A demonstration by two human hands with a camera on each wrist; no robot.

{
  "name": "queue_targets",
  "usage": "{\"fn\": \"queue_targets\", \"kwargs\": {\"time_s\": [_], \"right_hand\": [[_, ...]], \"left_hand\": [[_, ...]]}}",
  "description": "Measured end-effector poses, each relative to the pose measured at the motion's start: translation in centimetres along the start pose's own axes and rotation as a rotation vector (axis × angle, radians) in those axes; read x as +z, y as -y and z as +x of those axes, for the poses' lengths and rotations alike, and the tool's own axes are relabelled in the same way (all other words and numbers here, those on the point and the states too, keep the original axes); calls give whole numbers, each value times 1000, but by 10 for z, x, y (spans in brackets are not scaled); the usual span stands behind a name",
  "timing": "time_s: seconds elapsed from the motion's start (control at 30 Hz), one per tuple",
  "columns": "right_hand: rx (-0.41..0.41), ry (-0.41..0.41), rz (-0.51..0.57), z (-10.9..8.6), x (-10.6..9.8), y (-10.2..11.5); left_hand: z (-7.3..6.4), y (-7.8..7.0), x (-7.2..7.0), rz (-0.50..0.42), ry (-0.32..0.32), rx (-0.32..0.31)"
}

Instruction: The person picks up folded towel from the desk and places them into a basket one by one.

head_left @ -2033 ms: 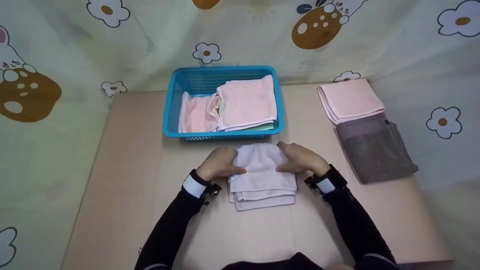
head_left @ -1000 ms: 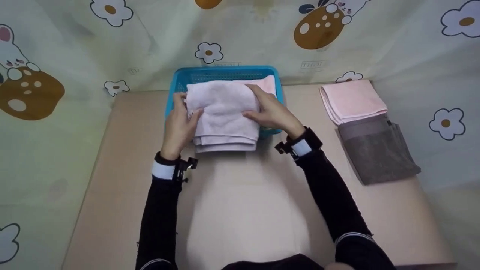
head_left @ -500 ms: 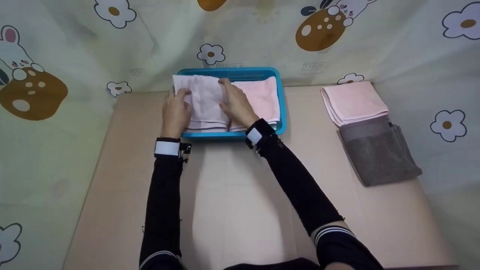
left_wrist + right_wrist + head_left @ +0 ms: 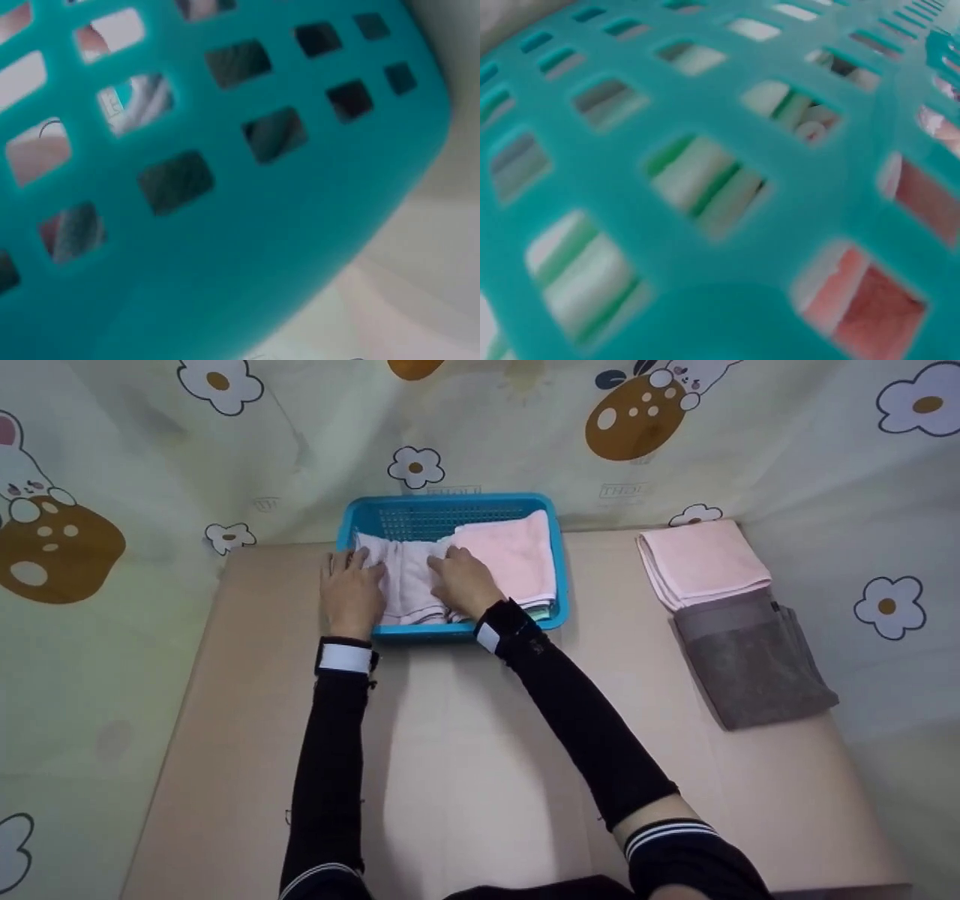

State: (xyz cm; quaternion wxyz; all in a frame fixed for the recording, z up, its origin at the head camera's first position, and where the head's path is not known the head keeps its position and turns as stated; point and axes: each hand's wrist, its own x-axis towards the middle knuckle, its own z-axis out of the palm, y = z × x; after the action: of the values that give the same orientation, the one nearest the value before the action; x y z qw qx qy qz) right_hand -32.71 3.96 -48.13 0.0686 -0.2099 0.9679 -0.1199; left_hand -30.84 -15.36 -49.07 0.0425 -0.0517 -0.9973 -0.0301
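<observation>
Lavender towel (image 4: pixel 409 585) in blue basket (image 4: pixel 420 630), surface creased.
Left hand (image 4: pixel 354 598) and right hand (image 4: pixel 466 583), fingers curled, grip its sides; uneven pressure could bunch the folds further.

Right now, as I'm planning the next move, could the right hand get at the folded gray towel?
Probably yes: the gray towel lies exposed on the table, though the right hand must first leave the lavender towel and clear the blue basket's rim.
</observation>
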Motion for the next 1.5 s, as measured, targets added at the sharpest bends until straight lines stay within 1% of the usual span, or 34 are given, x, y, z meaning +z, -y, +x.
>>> {"fn": "queue_targets", "kwargs": {"time_s": [0.1, 0.17, 0.27, 0.37, 0.43, 0.53, 0.6, 0.7, 0.77, 0.83, 0.9, 0.93, 1.07, 1.13, 1.23, 1.3, 1.37, 1.43, 1.5], "right_hand": [[-4, 27, -44, -1, 1, 4], [-8, 33, -61, -1, 2, 6], [-13, 38, -91, -1, 3, 7], [-9, 47, -108, -1, 4, 5], [-1, 49, -92, 0, 5, 3], [6, 41, -57, 0, 5, 2], [10, 32, -40, 0, 5, 1], [15, 25, -28, 0, 5, 2], [19, 27, -18, 1, 5, 3], [23, 26, -6, 2, 5, 3], [27, 20, 1, 2, 5, 3], [27, 11, 4, 2, 4, 3], [15, -38, 17, 0, 5, 2], [6, -88, 51, 0, 4, 0], [2, -189, 127, -2, -1, -2], [7, -264, 187, -5, -7, -5], [14, -309, 230, -11, -16, -7], [14, -331, 262, -21, -28, -11], [30, -326, 270, -34, -45, -22]], "left_hand": [[0, 2, -3, 70, 129, 9], [1, 2, -4, 101, 198, 8], [1, 2, -5, 121, 250, 5], [2, 0, -5, 127, 265, 13], [2, -1, -4, 113, 240, 20], [0, 1, -3, 23, 148, 19], [-3, 3, -4, -74, 67, 16], [-11, 9, -6, -235, -45, 3], [-19, 13, -7, -323, -98, -19], [-28, 17, -6, -394, -127, -44], [-34, 21, -2, -453, -135, -64], [-36, 22, 0, -474, -128, -73], [-36, 25, 6, -537, -101, -69], [-34, 27, 7, -554, -98, -60], [-33, 28, 9, -590, -110, -54], [-32, 28, 11, -608, -121, -57], [-33, 28, 12, -620, -124, -74], [-35, 28, 12, -621, -126, -90], [-37, 28, 12, -617, -125, -109]]}}
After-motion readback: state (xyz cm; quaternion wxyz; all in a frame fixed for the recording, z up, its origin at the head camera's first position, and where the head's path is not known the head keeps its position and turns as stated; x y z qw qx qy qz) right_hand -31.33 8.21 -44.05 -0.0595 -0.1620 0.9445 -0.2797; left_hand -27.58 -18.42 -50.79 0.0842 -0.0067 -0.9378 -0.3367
